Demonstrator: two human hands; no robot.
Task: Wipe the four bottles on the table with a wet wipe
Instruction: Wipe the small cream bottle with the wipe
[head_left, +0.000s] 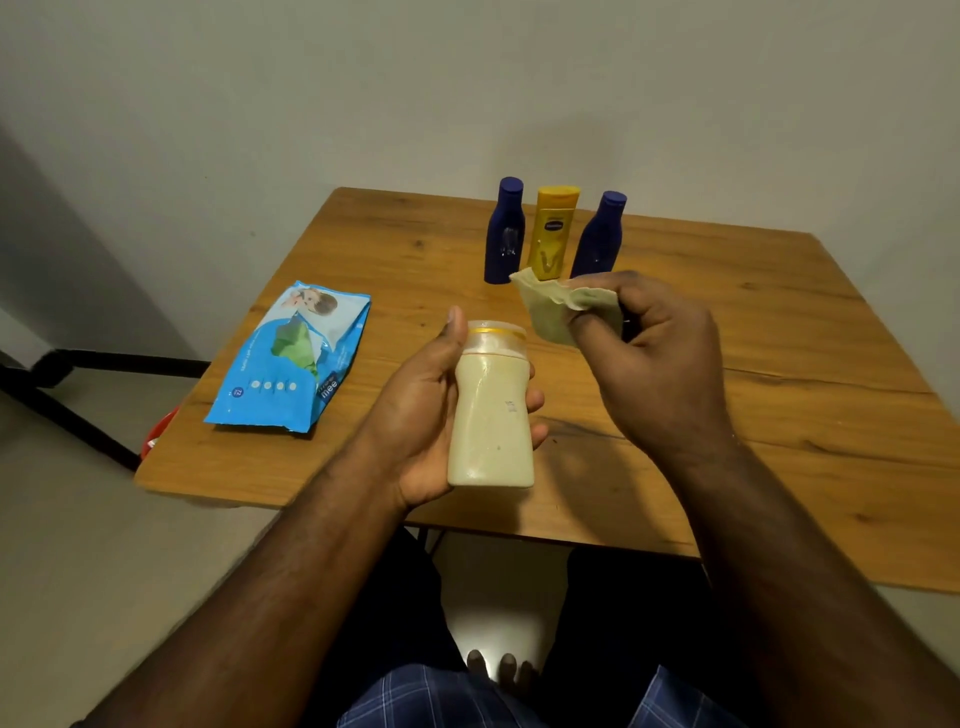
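My left hand (421, 415) grips a cream-coloured bottle (491, 415) with a clear cap, held upright above the wooden table (779, 364). My right hand (654, 343) pinches a crumpled wet wipe (553, 306) just right of and above the bottle's cap, apart from it. At the back of the table stand a dark blue bottle (505, 231), a yellow bottle (551, 231) and a second dark blue bottle (600, 236), side by side. My right hand and the wipe hide the base of the right blue bottle.
A blue pack of wet wipes (291, 358) lies on the table's left side, near the edge. A red object (156, 428) shows below the table's left edge. A black stand leg (104, 364) crosses the floor at left. My legs are under the table's front edge.
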